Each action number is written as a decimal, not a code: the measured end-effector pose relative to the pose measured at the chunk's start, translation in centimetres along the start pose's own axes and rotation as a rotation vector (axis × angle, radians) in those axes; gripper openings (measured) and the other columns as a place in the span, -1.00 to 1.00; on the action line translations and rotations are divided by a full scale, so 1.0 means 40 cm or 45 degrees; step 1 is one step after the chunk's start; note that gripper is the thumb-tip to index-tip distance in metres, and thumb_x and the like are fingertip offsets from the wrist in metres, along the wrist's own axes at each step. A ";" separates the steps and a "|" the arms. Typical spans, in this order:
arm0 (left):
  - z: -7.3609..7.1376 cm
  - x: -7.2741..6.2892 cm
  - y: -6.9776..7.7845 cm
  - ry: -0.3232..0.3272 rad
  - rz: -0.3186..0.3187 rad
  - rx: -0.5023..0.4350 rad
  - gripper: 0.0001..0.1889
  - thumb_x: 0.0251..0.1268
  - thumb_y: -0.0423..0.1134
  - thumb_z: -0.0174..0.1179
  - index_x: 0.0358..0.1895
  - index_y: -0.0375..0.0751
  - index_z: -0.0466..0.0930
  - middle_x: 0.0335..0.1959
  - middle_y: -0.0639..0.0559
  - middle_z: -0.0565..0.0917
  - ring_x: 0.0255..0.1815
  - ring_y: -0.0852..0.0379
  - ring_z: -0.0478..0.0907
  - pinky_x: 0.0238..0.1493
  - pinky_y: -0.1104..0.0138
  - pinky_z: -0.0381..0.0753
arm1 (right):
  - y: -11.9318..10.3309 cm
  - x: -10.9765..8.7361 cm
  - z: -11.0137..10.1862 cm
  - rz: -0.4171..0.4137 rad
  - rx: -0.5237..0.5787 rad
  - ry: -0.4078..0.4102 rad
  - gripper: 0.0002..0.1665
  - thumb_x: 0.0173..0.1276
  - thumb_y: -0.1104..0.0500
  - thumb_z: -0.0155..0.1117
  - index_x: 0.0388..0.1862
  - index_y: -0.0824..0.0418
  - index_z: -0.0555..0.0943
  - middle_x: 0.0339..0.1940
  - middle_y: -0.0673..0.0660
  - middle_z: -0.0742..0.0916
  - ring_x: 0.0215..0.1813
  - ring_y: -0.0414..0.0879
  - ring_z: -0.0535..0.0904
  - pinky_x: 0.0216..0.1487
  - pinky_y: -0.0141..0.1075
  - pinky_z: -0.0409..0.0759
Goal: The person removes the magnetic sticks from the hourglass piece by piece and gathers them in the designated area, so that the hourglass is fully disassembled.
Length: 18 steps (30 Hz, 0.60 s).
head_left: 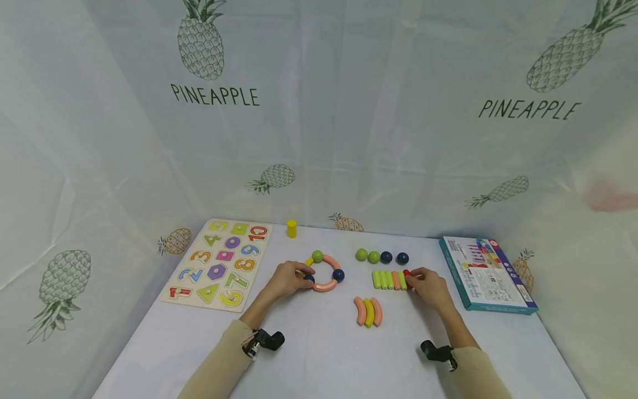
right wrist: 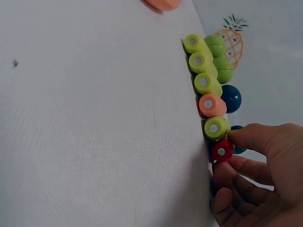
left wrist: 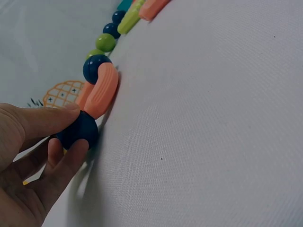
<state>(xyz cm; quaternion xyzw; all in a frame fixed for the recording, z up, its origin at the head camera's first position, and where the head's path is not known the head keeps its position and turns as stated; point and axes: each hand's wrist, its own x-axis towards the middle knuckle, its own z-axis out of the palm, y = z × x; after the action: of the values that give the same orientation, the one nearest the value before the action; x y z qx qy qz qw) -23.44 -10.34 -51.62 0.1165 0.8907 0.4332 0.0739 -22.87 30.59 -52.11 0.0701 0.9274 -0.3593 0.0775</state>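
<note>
On the table, my left hand (head_left: 288,279) pinches a dark blue ball (left wrist: 81,130) between thumb and fingers. That ball sits at the left of a ring made with a green ball (head_left: 317,256), another blue ball (head_left: 338,275), a yellow curved piece (head_left: 308,261) and pink curved pieces (head_left: 325,286). My right hand (head_left: 430,287) pinches a red rod (right wrist: 221,151) at the right end of a row. Beside it in the row lie several yellow-green rods (head_left: 383,280) and one pink rod (right wrist: 211,104), with pale round discs on their ends in the right wrist view.
Behind the row stand green balls (head_left: 374,256) and blue balls (head_left: 402,258). Nearer lie two pink curved pieces and a yellow curved piece (head_left: 369,313). A number puzzle board (head_left: 199,270) is at left, a yellow cylinder (head_left: 292,229) at the back, and a flat box (head_left: 485,274) at right.
</note>
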 end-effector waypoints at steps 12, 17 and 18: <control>0.005 0.002 0.001 0.005 0.038 0.040 -0.72 0.13 -0.22 0.50 -0.07 -0.11 0.78 -0.21 0.02 0.72 -0.36 0.18 0.55 -0.32 0.31 0.52 | -0.046 -0.002 0.029 0.028 -0.024 0.208 -0.50 0.51 -0.03 0.10 0.19 0.32 0.54 -0.16 0.28 0.67 -0.29 0.02 0.53 -0.41 -0.28 0.47; 0.018 0.000 0.005 0.001 0.101 0.063 -0.71 0.11 -0.17 0.52 -0.08 -0.12 0.78 -0.19 0.07 0.73 -0.22 0.13 0.55 -0.18 0.26 0.51 | -0.167 -0.026 0.106 -0.257 -0.053 0.260 -0.65 0.47 0.08 0.22 0.09 0.26 0.66 -0.23 0.17 0.64 -0.34 -0.04 0.50 -0.44 -0.29 0.44; 0.021 0.000 0.006 -0.008 0.110 0.067 -0.70 0.11 -0.16 0.52 -0.08 -0.11 0.78 -0.17 0.07 0.74 -0.19 0.12 0.55 -0.14 0.24 0.51 | -0.195 -0.036 0.126 -0.324 -0.058 0.221 -0.68 0.45 0.09 0.26 0.07 0.23 0.68 -0.23 0.14 0.65 -0.34 -0.06 0.49 -0.43 -0.29 0.46</control>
<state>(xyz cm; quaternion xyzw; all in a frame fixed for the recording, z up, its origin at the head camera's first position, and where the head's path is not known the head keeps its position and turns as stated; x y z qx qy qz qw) -23.21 -9.57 -51.96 0.1581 0.8956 0.4122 0.0547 -22.45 21.35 -50.40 -0.0190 0.9399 -0.3377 -0.0474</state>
